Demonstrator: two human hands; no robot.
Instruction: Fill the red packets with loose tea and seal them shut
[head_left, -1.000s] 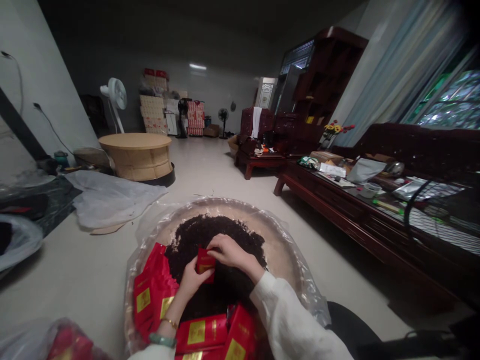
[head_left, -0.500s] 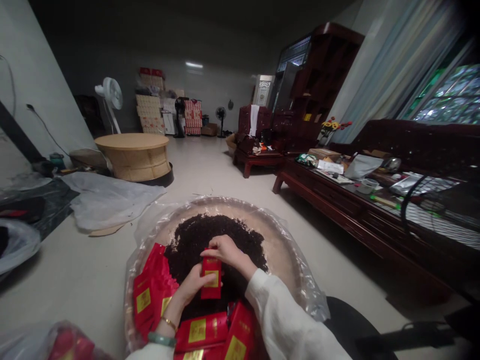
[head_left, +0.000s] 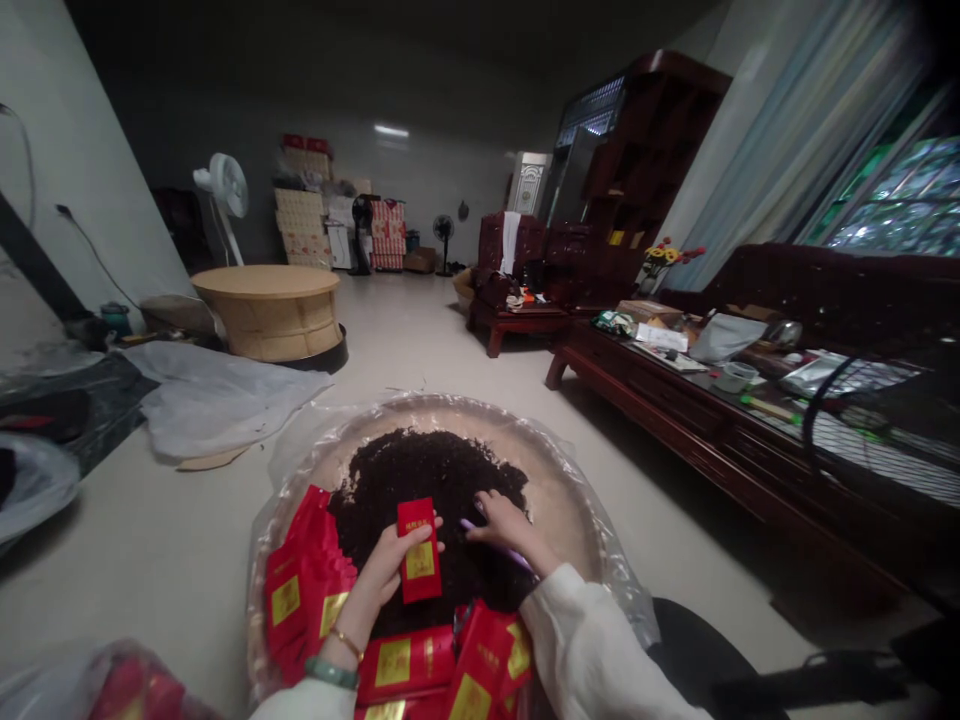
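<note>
My left hand (head_left: 396, 557) is closed around a small red packet (head_left: 420, 580) with a yellow label, its thumb across the front. The packet stands nearly upright above a heap of dark, loose, tea-like material (head_left: 420, 460). To the right, my right hand (head_left: 504, 522) is low over the heap, its fingers curled at a slim purple tool (head_left: 519, 560). Part of that tool is hidden under the hand, so its kind does not show. More red packets (head_left: 405, 660) lie along the near side of the round basket (head_left: 566, 480), and others (head_left: 304, 590) at its left.
Clear plastic sheeting (head_left: 626, 590) lines the basket's edge. A plastic sheet (head_left: 217, 395) lies on the floor at left, near a round wooden table (head_left: 266, 285). A cluttered dark wooden table (head_left: 637, 380) stands at right, with a black fan (head_left: 862, 430) before it.
My right hand has left the top of the red packet and moved right and down to the purple tool. My left hand still holds the packet, now slightly tilted.
</note>
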